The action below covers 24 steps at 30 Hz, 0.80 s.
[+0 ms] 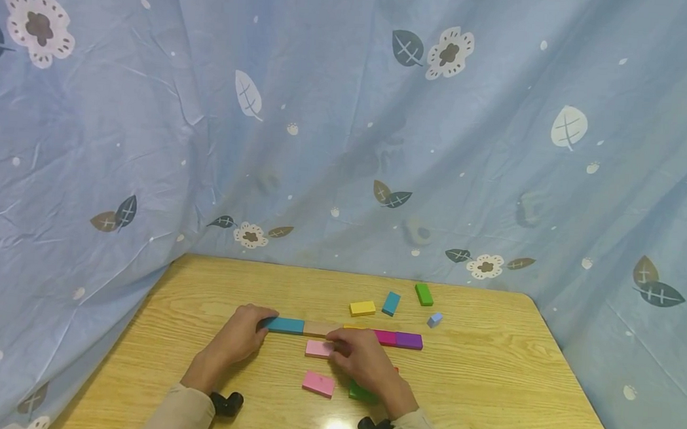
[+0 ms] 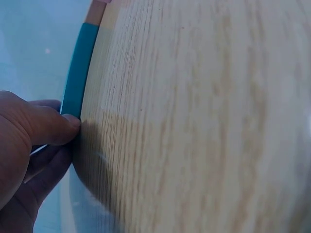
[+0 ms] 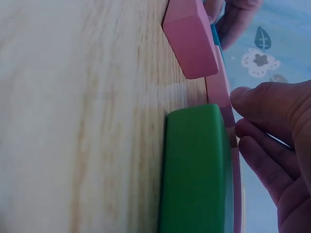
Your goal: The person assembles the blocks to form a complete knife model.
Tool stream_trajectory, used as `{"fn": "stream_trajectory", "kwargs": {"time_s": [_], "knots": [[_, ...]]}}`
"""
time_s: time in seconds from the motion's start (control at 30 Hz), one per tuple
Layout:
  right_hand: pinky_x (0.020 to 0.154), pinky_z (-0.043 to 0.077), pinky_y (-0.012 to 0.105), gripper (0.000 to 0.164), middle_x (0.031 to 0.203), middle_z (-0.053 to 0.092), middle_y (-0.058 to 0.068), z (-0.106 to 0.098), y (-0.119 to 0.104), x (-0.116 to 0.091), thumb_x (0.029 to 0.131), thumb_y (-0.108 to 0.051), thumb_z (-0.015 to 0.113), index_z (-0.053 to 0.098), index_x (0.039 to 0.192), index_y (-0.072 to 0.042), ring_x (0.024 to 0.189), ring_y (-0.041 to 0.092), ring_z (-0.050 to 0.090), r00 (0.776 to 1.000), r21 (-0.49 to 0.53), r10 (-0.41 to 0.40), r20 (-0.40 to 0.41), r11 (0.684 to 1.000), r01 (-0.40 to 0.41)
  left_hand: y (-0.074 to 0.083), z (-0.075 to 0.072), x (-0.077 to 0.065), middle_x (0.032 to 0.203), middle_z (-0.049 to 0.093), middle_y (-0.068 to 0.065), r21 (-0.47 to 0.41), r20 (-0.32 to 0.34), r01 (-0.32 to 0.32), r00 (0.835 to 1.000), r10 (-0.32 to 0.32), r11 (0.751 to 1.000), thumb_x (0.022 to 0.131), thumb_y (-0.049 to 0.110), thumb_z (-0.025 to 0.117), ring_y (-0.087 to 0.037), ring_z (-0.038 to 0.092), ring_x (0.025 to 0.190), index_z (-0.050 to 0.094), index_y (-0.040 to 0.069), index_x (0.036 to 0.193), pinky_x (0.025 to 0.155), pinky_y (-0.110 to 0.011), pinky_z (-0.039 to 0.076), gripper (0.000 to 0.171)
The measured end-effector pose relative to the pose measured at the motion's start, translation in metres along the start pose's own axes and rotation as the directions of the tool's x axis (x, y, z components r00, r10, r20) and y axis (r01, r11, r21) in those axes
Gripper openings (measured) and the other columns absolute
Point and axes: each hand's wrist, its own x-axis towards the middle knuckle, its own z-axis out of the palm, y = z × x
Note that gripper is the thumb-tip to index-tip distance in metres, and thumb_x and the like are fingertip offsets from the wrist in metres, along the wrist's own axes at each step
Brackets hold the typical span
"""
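My left hand [image 1: 243, 330] pinches the left end of a blue block [image 1: 287, 326], thumb in front and fingers behind; the left wrist view shows the same blue block [image 2: 80, 68]. It heads a straight row: a tan block [image 1: 319, 330], a yellow block partly hidden, a magenta block [image 1: 386, 338] and a purple block [image 1: 409, 340]. My right hand [image 1: 364, 360] reaches over the row's middle. Its thumb is at the right end of a light pink block [image 1: 317, 349] lying before the row, fingers extended and apart from the thumb.
Nearer me lie a pink block [image 1: 318, 384] and a green block [image 1: 361, 393], partly under my right wrist, with a bit of red. Behind the row are a yellow block [image 1: 363, 308], a blue block [image 1: 391, 303], a green block [image 1: 424, 294] and a small light-blue block [image 1: 435, 320]. A curtain [image 1: 324, 141] backs the table.
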Motion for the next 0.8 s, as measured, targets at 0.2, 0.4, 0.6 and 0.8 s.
{"fn": "stream_trajectory", "kwargs": {"time_s": [0.2,0.4,0.6,0.8], "knots": [[0.080,0.064,0.022,0.019,0.106,0.084,0.003,-0.0014,-0.0034,0.0034,0.095,-0.003,0.083,0.083,0.112,-0.009,0.092,0.008,0.077,0.999,-0.074,-0.023,0.032,0.997,0.026,-0.0008,0.0000,0.0009,0.128,0.079,-0.015,-0.004,0.007,0.003,1.000,-0.003,1.000,0.095,-0.008,0.076,-0.038,0.072,0.122,0.078,0.001,0.129,0.108,-0.056,0.059,0.036],[0.078,0.062,0.020,0.019,0.106,0.084,0.000,-0.0001,-0.0036,0.0058,0.096,-0.005,0.083,0.083,0.114,-0.011,0.090,0.005,0.075,0.999,-0.104,-0.010,0.053,0.994,0.015,-0.0018,0.0005,0.0004,0.128,0.079,-0.015,-0.008,0.006,0.002,1.000,-0.002,1.000,0.094,-0.008,0.076,-0.036,0.072,0.120,0.078,0.000,0.129,0.107,-0.055,0.060,0.036],[0.081,0.064,0.021,0.019,0.109,0.084,0.001,-0.0026,-0.0042,0.0070,0.096,-0.006,0.083,0.084,0.114,-0.011,0.094,0.004,0.075,0.999,-0.116,-0.024,0.029,0.993,0.027,-0.0026,0.0014,0.0007,0.129,0.079,-0.015,-0.010,0.006,0.004,1.000,-0.003,1.000,0.095,-0.009,0.076,-0.037,0.072,0.121,0.078,0.000,0.129,0.108,-0.055,0.060,0.036],[0.074,0.061,0.018,0.014,0.098,0.083,0.001,-0.0084,-0.0012,0.0063,0.096,-0.007,0.084,0.085,0.110,-0.010,0.082,0.002,0.068,0.996,-0.155,-0.072,-0.045,0.986,0.064,-0.0009,0.0002,0.0004,0.128,0.079,-0.015,-0.008,-0.002,-0.004,1.000,0.004,1.000,0.094,-0.009,0.076,-0.038,0.072,0.120,0.078,0.000,0.129,0.106,-0.056,0.060,0.036]]}}
